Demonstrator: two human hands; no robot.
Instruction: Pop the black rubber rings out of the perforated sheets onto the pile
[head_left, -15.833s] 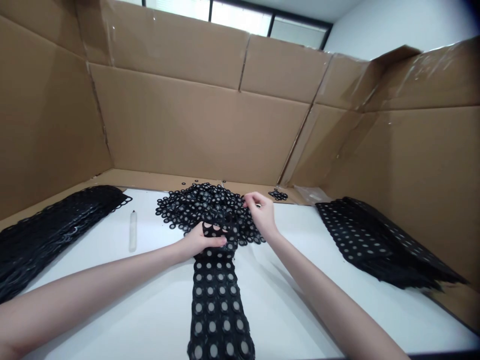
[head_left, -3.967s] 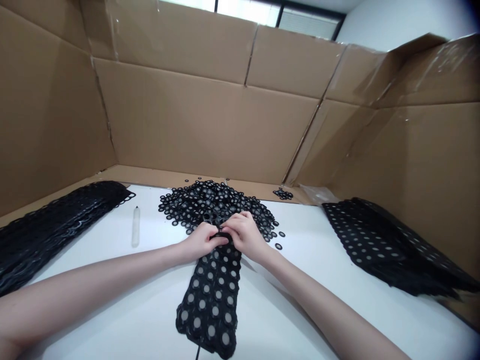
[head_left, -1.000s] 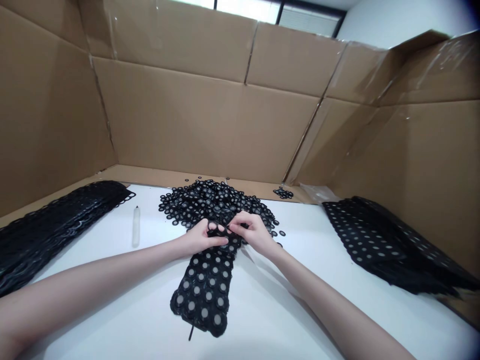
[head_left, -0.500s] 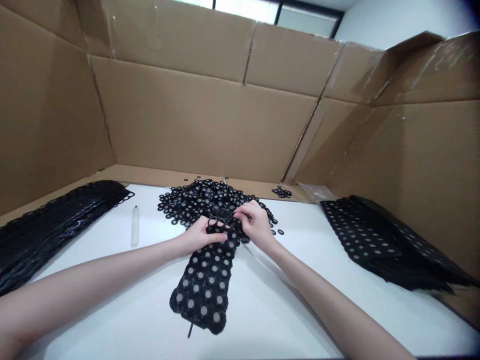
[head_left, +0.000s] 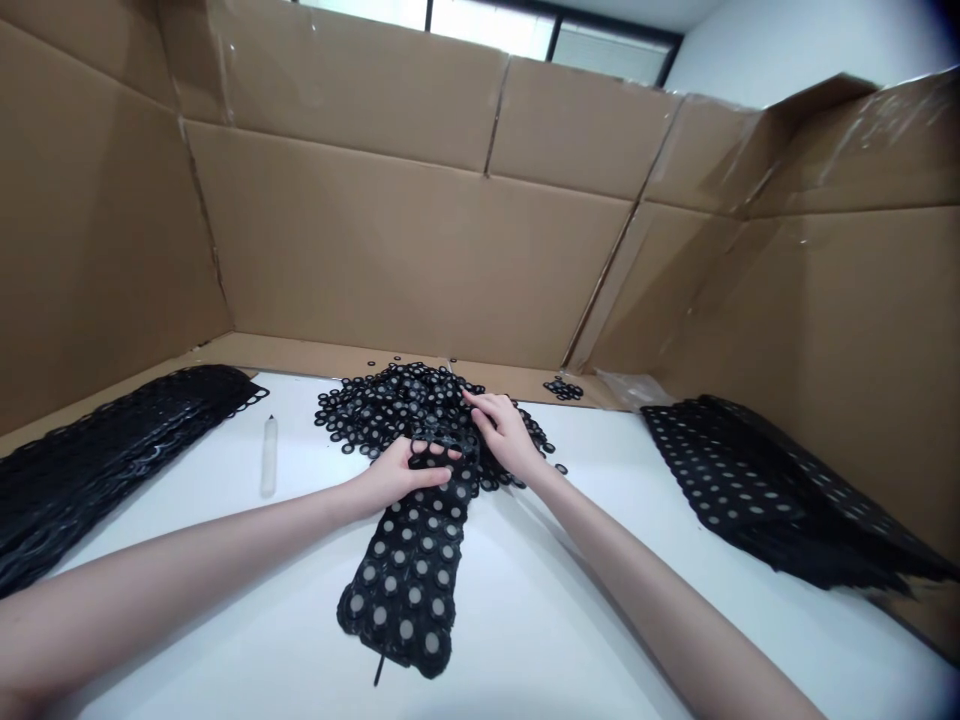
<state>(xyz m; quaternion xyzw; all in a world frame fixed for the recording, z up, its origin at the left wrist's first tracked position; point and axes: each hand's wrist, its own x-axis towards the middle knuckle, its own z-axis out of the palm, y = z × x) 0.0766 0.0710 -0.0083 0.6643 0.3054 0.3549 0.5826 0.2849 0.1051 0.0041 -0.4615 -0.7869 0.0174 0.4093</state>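
Note:
A black strip [head_left: 412, 560] set with rows of round grey spots slants across the white table, a short thin black tail at its near end. My left hand [head_left: 397, 474] grips the strip near its far end, thumb on top and fingers curled at the empty loops. Behind it lies a heap of small black rings [head_left: 397, 405], many with grey centres. My right hand [head_left: 508, 436] is over the heap's right side, index finger stretched out and thumb apart from it. Nothing shows between those fingers; their tips are against the rings.
A pile of black looped strips [head_left: 120, 440] lies at the left, beside a clear pen-shaped tube with a dark tip [head_left: 268, 458]. Grey-spotted black strips [head_left: 735, 480] are stacked at the right. A few rings [head_left: 562, 388] sit farther back. Cardboard walls [head_left: 405, 250] enclose the table.
My right hand has left the far end of the strip and moved slightly forward onto the heap, its pinch loosened. My left hand has stayed on the strip.

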